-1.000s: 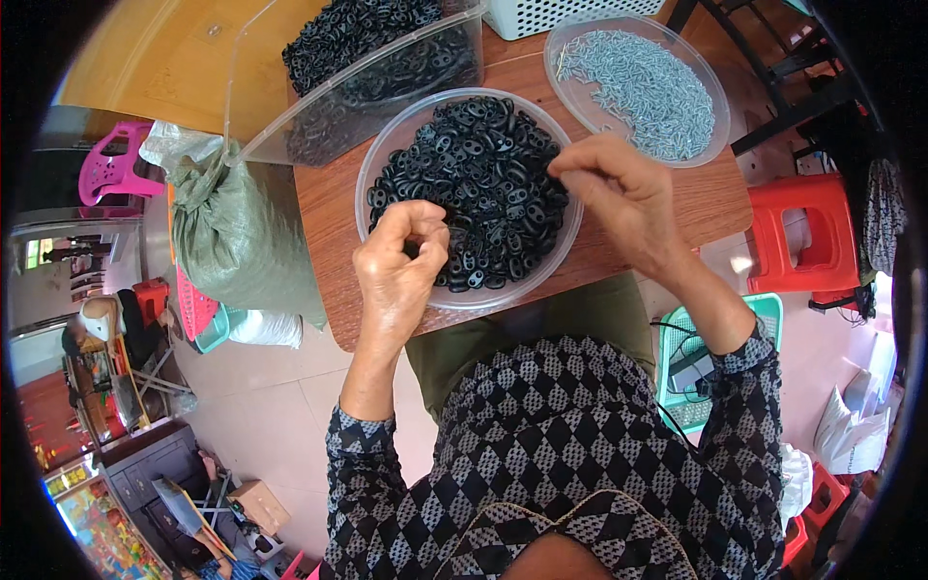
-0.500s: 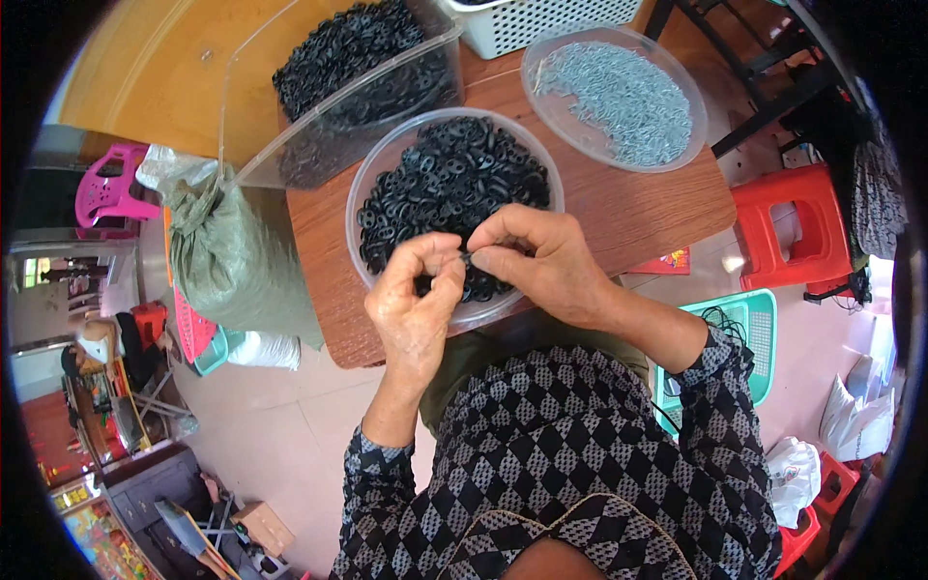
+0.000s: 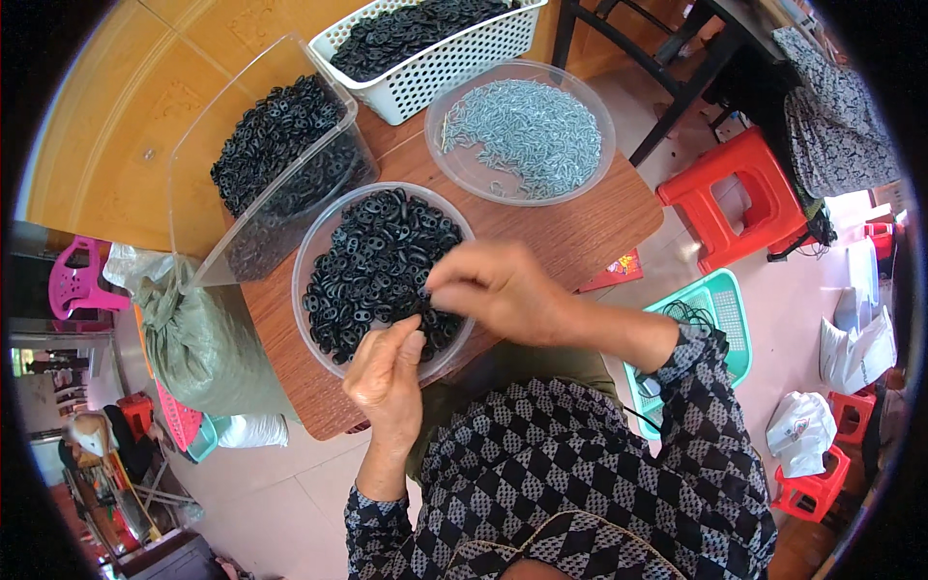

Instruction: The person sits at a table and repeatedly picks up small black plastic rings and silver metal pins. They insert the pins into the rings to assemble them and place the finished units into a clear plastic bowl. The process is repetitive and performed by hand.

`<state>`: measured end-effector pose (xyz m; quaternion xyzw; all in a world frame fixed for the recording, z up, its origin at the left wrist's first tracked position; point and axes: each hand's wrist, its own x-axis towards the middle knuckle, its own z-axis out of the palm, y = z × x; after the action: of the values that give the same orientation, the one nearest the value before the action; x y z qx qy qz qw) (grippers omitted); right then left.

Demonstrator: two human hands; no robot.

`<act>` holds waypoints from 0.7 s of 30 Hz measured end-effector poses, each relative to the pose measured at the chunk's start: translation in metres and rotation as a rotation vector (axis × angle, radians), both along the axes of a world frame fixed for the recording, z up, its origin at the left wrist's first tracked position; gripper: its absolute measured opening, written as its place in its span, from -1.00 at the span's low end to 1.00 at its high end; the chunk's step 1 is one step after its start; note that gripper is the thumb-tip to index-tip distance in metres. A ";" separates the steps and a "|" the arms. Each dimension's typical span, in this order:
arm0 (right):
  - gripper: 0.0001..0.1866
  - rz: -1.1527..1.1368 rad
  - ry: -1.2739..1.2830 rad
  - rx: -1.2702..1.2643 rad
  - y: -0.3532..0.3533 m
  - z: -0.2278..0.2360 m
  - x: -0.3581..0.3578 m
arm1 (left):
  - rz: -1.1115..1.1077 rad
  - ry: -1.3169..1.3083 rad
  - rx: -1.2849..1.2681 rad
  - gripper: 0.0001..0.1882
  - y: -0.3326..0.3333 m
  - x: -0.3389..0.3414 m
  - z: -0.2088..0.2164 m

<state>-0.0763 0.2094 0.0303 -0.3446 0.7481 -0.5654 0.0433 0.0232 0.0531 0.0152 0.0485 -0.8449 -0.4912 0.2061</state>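
Observation:
A round clear tub on a small wooden table holds a heap of small black oval pieces with two holes. My left hand is over the tub's near rim, thumb and fingers pinched together; whatever is between them is too small to make out. Just above and to the right, my right hand hovers over the tub's right side. Its fingers are bent and smeared by motion, so I cannot tell whether they hold anything. Beyond the tub, a round clear lid-like tray carries many small silver metal pieces.
A clear bin and a white perforated basket, both with black pieces, stand behind the tub. The wooden tabletop extends right. Around it are a green sack, a red stool and a green basket with black cords.
My hands have come apart, the right one lifting away from the left. The view has shifted, so the table and containers sit farther left and more of the white basket shows.

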 end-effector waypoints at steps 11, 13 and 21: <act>-0.94 -0.085 0.424 0.655 0.055 -0.023 -0.123 | 0.014 -0.107 0.498 -0.82 -0.006 0.003 -0.003; -0.93 -0.045 0.498 0.658 0.044 -0.025 -0.125 | -0.020 -0.135 0.503 -0.84 -0.010 0.004 -0.002; -0.98 -0.157 0.556 0.559 0.046 -0.026 -0.132 | -0.063 -0.131 0.810 -0.88 -0.015 -0.003 -0.001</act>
<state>-0.2080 0.2553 0.0044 -0.4010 0.8804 -0.2270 -0.1121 0.0206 0.0383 0.0143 0.1309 -0.5956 -0.7861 0.1012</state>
